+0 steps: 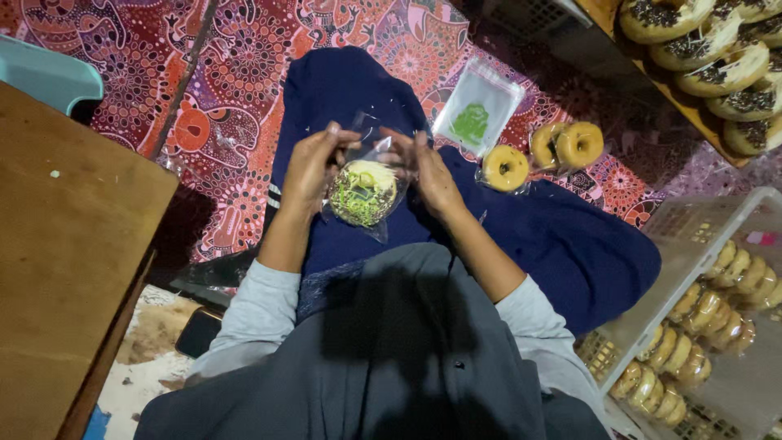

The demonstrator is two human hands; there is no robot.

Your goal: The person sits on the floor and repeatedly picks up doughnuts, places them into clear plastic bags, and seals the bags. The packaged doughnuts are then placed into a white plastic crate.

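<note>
Doughnut (364, 192), round, topped with green sprinkles and a pale patch, inside a clear plastic bag (368, 163); held between both hands above the lap, over dark blue cloth (562, 244). Step in hand, by judgement: bagging, with the mouth of the bag being closed or sealed at its upper edge. Left hand (311, 169): fingers curled close, pinching the bag's left upper edge, palm beside the doughnut's left rim. Right hand (430, 173): fingers likewise drawn narrow, pinching the bag's right upper edge; thumb hidden, so exact contact there not clear. Neither hand wide; both closed on the film rather than on the doughnut itself. Next move, by judgement: calls for keeping both edges of the mouth level and pressed together across the full width, without squeezing the topping below. Beyond the right hand, on the cloth: empty clear bag with a green mark (478, 107), flat. Further right of it: plain glazed doughnut (505, 168), single, and a pair of plain doughnuts (568, 144) touching each other, seemingly wrapped in film. Far right, low: white lattice crate (700, 220) holding rows of bagged doughnuts. Far right, high: tray of chocolate-topped doughnuts (717, 49). Left of the left hand, well apart: brown wooden surface (65, 269). Underneath all: red patterned mat (204, 114).
</note>
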